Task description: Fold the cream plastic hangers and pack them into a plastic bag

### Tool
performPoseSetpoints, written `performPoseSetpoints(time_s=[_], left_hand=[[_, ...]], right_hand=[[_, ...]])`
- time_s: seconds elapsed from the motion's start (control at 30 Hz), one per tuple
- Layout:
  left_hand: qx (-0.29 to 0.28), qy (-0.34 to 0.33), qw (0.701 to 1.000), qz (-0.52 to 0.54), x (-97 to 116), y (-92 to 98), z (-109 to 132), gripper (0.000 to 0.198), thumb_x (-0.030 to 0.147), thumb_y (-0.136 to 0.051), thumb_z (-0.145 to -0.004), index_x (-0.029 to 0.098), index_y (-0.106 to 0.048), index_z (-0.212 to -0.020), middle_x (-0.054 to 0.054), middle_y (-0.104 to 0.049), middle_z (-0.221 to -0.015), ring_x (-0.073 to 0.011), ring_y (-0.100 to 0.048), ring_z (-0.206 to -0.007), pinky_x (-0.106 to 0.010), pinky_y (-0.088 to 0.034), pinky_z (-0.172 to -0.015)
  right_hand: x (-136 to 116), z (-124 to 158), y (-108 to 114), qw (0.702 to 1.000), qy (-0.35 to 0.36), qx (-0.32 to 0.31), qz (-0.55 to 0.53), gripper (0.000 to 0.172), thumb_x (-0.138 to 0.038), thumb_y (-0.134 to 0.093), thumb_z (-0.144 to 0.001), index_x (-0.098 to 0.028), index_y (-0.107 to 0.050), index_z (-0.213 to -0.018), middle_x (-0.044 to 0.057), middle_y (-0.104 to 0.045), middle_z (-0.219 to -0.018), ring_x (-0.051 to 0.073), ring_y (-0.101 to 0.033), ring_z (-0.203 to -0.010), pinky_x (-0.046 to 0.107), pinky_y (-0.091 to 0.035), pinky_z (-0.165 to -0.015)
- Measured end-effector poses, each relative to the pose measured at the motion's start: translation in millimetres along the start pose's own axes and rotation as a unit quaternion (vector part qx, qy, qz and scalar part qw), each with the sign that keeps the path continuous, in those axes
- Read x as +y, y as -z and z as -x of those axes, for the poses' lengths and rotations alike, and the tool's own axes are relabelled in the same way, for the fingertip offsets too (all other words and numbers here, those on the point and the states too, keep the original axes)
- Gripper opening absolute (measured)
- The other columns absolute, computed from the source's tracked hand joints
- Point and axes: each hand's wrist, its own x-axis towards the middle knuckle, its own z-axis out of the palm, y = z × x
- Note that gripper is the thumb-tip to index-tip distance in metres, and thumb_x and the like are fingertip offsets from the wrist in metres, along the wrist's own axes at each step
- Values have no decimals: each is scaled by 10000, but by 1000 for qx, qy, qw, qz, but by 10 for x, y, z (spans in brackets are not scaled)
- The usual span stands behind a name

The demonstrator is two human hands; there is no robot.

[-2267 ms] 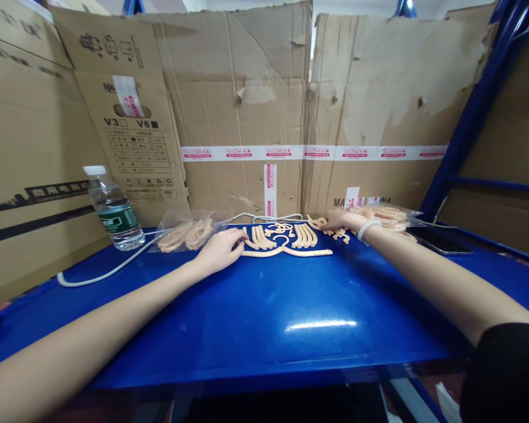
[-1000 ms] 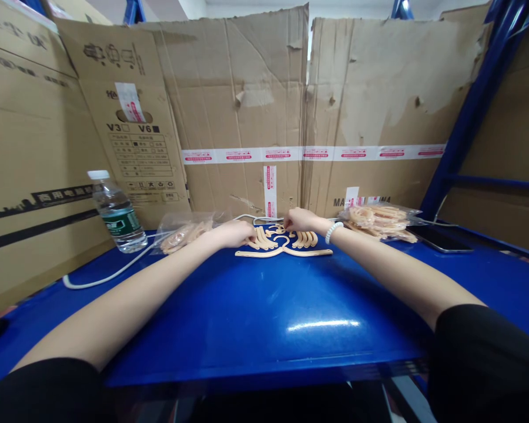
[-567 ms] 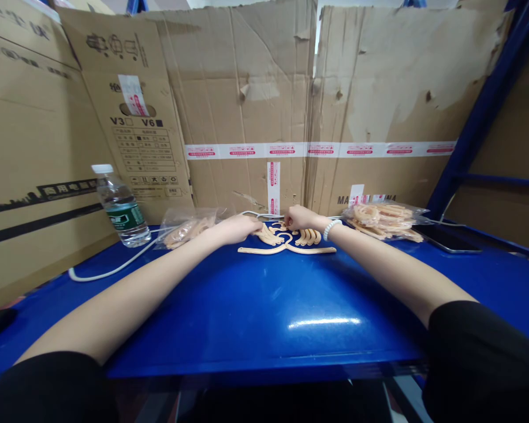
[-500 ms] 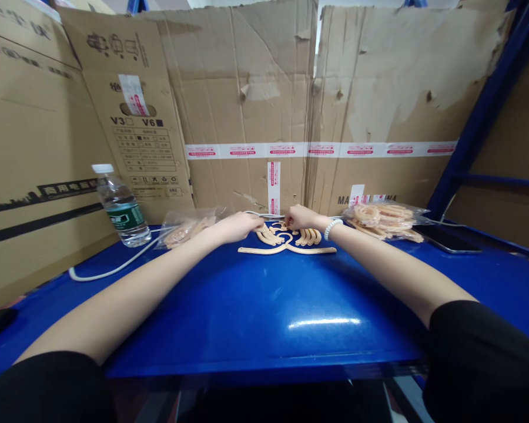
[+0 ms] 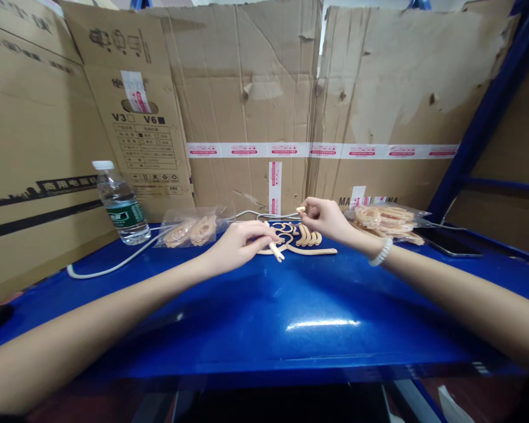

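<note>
My left hand [image 5: 242, 244] pinches a light wooden piece [image 5: 276, 252] whose split end points down toward me over the blue table [image 5: 247, 317]. Raised a little to the right, my right hand [image 5: 324, 217] has a small wooden piece [image 5: 300, 209] between thumb and fingertips. Between and below the hands lie rings [image 5: 283, 228], a long curved strip [image 5: 312, 251] and a row of curved pieces [image 5: 307, 236] at the right. My left hand hides part of the pieces on the left side.
Bagged wooden parts lie at the left [image 5: 189, 230] and right [image 5: 388, 218]. A water bottle [image 5: 126, 211] stands at the left by a white cable [image 5: 110, 271]. A phone [image 5: 445, 241] rests at the right. Cardboard [image 5: 247, 106] walls the back.
My left hand has moved right and nearer, now with a wooden piece. My right hand has lifted from the small parts and shifted right, a small piece now showing in its fingers.
</note>
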Motion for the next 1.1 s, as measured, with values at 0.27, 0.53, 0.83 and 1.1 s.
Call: performPoseSetpoints(time_s=[0.27,0.53,0.83,1.1], left_hand=[[12,288,900,327,147,-333,316,215,231,-781,-681,188,-640,-838,-19,-714,-801,-214,-722,-781,-358,-550,-787],[84,354,797,482,164,-390,338,634,102,-825,-601,213,-534,-1153,-44,-668,-983,-202,-707,-871,-381,-540,-850],[78,278,874,391,51,-511,397,262,226,-809,-635,180,-572,-734,35,-607,-725,-145,-636,-761,-297,-489,-781],[113,255,898,342,-6,-490,388,215,238,-749,-684,189,-540,-678,15,-623,-766,-176,-637,-860,-333,-471,-849]], right_hand=[[-394,556,8,928,-94,-85,-350,152,-342,-580,-802,-196,-547,-833,-19,-632,-510,118,-564,-426,211,-431,-451],[-383,560,-38,828,-207,-104,-511,253,-268,-628,-714,-145,-699,-924,115,-732,-952,186,-681,-769,252,-538,-568],[-387,714,-230,784,-250,-150,-548,344,-174,-823,-621,-189,-524,-791,50,-726,-828,124,-660,-656,172,-464,-491],[-298,696,-263,735,-288,-129,-600,381,-154,-894,-568,-165,-604,-814,-6,-658,-734,159,-714,-781,242,-578,-765]])
